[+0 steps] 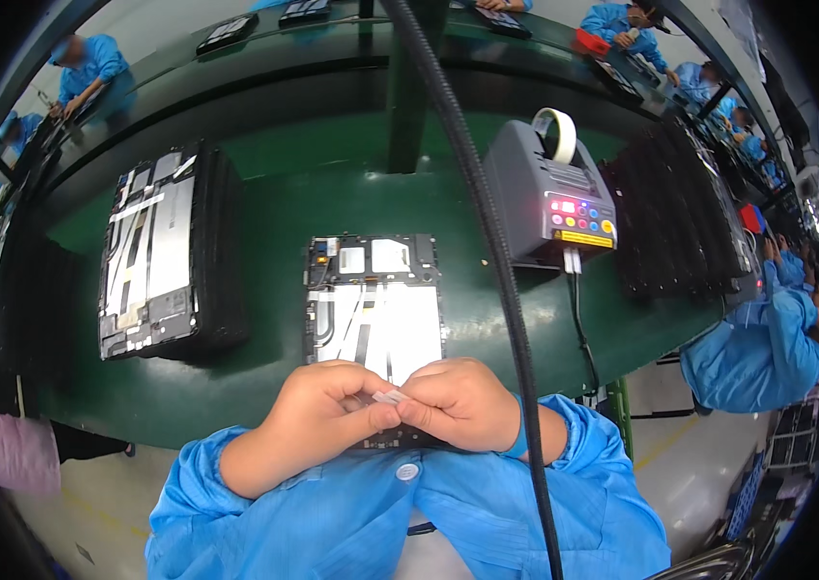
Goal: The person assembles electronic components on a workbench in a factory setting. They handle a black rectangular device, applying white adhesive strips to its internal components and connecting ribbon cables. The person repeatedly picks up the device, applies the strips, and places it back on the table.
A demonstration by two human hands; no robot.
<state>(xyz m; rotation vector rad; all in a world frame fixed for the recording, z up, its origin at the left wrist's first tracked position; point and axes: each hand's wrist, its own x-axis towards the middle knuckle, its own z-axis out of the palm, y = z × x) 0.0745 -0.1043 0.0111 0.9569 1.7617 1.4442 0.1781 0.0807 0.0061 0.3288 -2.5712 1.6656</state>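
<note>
Both hands meet over the near end of an opened tablet-like device (409, 319), which lies on the green table with its silver battery panels and black board facing up. Between thumb and finger my left hand (327, 411) pinches a small whitish, translucent strip (391, 396). My right hand (467, 401) is closed on the same strip from the other side, the fingertips almost touching. Whether the strip is tape or film I cannot tell. A blue band circles my right wrist. The hands cover part of the device's lower end.
A grey tape dispenser (554, 198) with a pale tape roll (556, 135) stands behind right. Stacks of similar devices rise at left (153, 256) and right (675, 213). A thick black braided cable (496, 232) hangs across the view. Co-workers in blue (762, 348) sit around.
</note>
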